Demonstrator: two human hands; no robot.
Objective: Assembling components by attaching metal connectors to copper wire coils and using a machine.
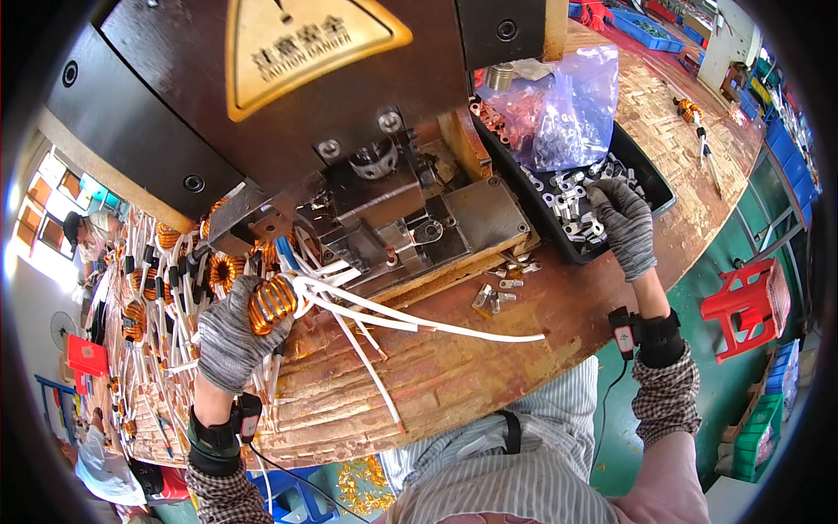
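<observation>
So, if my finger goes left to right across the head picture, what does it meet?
Bright red rectangular box, gray-gloved left hand holding a copper-coloured wire-wound ring, silver metal lugs on the wooden table, gray-gloved right hand, red plastic stool.

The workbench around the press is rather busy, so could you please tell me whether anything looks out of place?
Yes: several metal connectors lie loose on the worn wooden bench near the press, outside the black tray holding many similar ones, so they may have spilled.
</observation>
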